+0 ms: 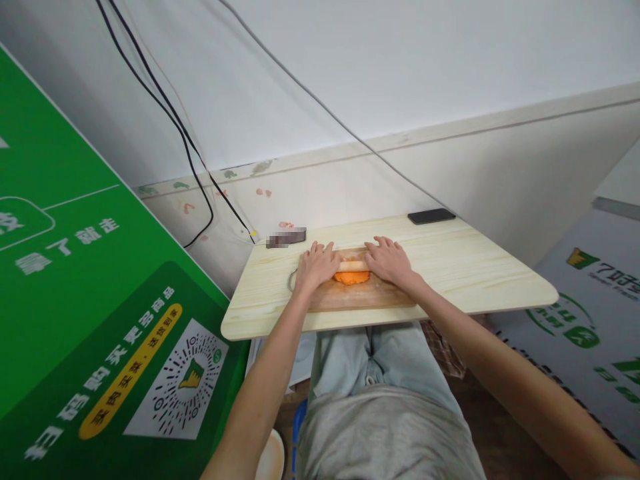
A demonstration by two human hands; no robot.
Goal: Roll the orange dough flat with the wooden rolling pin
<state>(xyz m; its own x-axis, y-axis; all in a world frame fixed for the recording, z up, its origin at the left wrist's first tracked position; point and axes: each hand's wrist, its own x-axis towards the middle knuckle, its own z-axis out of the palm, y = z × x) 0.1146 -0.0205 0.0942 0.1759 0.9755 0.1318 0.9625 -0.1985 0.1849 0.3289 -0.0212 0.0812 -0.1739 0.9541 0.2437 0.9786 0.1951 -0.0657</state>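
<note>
A pale wooden rolling pin (353, 266) lies across a flattened piece of orange dough (352, 277) on a wooden cutting board (360, 298). My left hand (318, 265) is on the pin's left end, its fingers bent over the far side. On the right end sits my right hand (389, 260), likewise with fingers reaching over it. Both hands cover the pin's ends, so only its middle shows. The dough's near edge is uneven and sticks out toward me from under the pin.
The light wood-grain table (465, 267) stands against the wall. A black phone (431, 216) lies at its back right, and a dark, partly blurred object (287, 237) at the back left. A metal handle (291, 280) shows at the board's left. Green panel (125, 300) on the left.
</note>
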